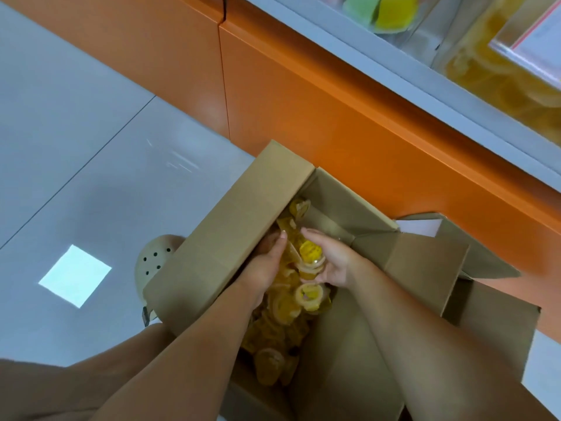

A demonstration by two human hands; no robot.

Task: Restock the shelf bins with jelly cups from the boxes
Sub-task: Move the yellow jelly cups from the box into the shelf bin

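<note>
Both the left hand [267, 262] and the right hand [335, 264] are down in the open box [230, 226]. It sits on the floor [91, 147] by an orange cabinet [303, 117]. Lots of yellow cups [285, 308] fill the box. The right hand curls round a few cups. The left hand is pushed in among the cups just beside it. Its fingers are hidden, so I cannot tell if it grips any. Up on the shelf [394, 71], a bin [501, 80] seems to hold more yellow cups.

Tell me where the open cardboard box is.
The cardboard box sits lower centre in the head view, on the floor beside the orange cabinet, with the left hand and right hand among its jelly cups.
</note>
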